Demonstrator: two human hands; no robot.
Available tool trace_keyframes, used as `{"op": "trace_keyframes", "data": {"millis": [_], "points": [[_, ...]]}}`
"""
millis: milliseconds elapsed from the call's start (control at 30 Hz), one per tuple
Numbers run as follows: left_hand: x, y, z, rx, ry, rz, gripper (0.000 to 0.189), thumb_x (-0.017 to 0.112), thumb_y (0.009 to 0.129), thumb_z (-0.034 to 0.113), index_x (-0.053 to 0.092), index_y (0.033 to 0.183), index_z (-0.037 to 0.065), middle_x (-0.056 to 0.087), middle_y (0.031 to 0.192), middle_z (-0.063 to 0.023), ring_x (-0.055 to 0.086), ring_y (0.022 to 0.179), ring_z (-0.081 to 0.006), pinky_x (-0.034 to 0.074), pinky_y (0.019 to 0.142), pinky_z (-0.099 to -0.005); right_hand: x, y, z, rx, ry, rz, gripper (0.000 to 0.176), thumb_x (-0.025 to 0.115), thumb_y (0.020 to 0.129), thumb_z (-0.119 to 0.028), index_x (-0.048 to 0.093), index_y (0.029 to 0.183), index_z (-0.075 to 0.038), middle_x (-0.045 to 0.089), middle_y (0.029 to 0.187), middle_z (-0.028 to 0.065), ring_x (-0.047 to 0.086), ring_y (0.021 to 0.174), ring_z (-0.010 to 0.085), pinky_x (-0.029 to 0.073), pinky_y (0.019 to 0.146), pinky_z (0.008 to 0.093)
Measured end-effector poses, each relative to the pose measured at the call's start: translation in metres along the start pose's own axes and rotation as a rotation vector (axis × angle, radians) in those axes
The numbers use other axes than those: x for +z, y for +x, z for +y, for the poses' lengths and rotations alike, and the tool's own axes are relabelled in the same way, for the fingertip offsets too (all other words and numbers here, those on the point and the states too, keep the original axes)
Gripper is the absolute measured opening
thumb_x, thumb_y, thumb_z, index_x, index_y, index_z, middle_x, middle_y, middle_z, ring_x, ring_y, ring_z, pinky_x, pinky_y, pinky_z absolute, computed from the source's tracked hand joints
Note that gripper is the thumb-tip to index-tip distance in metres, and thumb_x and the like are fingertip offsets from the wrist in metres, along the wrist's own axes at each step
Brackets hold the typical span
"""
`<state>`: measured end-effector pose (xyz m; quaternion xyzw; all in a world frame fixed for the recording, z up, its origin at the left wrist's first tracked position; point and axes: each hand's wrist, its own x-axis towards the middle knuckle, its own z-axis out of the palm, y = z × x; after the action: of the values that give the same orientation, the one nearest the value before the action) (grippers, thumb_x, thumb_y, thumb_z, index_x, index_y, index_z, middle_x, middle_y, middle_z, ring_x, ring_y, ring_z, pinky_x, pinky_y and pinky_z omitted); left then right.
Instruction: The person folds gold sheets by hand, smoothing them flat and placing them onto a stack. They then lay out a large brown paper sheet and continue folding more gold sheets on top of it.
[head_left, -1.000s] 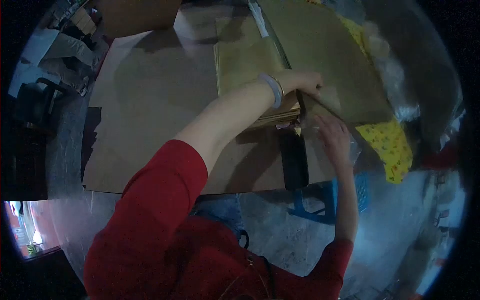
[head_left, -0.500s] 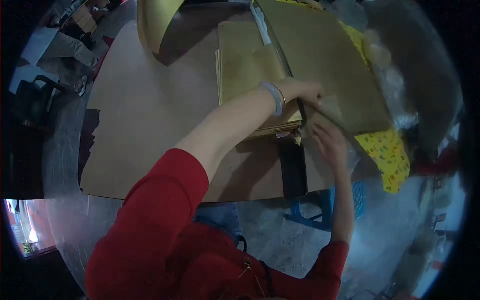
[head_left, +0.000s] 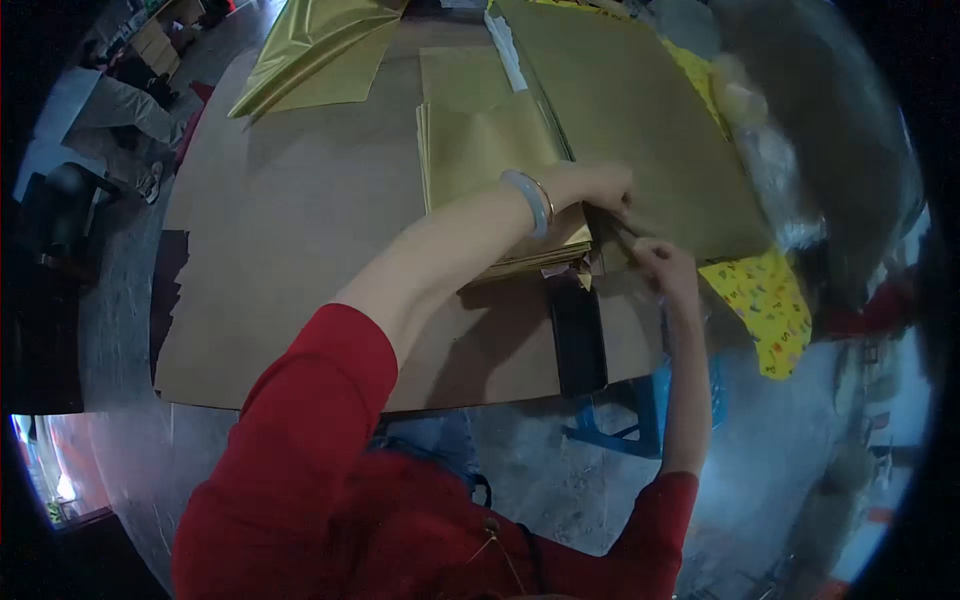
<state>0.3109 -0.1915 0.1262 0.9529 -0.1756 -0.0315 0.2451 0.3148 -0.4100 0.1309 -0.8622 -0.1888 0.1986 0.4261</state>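
The large brown sheet (head_left: 665, 130) is seen on the right half of the surface (head_left: 290, 230), its long axis run from near to far, with the far end slanted to the left. Its near left corner is met by both hands. The left hand (head_left: 603, 188) is placed at that corner, its fingers curled downward; whether anything is gripped by them cannot be told. The right hand (head_left: 670, 268) is set just nearer and to the right, beside the near edge, its thumb and forefinger brought close together; whether the edge is pinched between them cannot be made out.

The stack of gold sheets (head_left: 485, 140) is laid directly left of the brown sheet, its length also directed near to far. Its near part is crossed by the left forearm (head_left: 440, 240), so the stack is more closely neighboured by the left hand than by the right. The black object (head_left: 578, 345) is positioned at the near side of the stack's near right corner, its length pointed toward the near edge of the surface. The yellow patterned sheet (head_left: 768, 315) is found to the right of the right hand.
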Motion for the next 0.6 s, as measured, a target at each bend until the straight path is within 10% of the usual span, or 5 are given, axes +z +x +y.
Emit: {"op": "trace_keyframes", "data": {"millis": [267, 600], "points": [[-0.011, -0.01, 0.01, -0.061, 0.003, -0.02, 0.026, 0.059, 0.087, 0.031, 0.066, 0.099, 0.008, 0.066, 0.089, -0.014, 0.061, 0.082, -0.0317, 0.047, 0.07, -0.042, -0.001, 0.012, -0.003, -0.49, -0.15, 0.293, 0.023, 0.068, 0.083, -0.021, 0.069, 0.094, 0.0, 0.068, 0.08, 0.0121, 0.064, 0.069, 0.0168, 0.048, 0.064, 0.0292], [-0.014, -0.012, 0.007, -0.072, -0.19, -0.048, 0.039, 0.053, 0.092, 0.037, 0.063, 0.106, 0.002, 0.067, 0.094, -0.0165, 0.06, 0.082, -0.0302, 0.046, 0.074, -0.0399, -0.001, 0.027, -0.006, -0.376, -0.194, 0.394, 0.023, 0.069, 0.082, -0.024, 0.07, 0.089, -0.002, 0.067, 0.083, 0.0143, 0.065, 0.075, 0.0257, 0.049, 0.069, 0.034]]}}
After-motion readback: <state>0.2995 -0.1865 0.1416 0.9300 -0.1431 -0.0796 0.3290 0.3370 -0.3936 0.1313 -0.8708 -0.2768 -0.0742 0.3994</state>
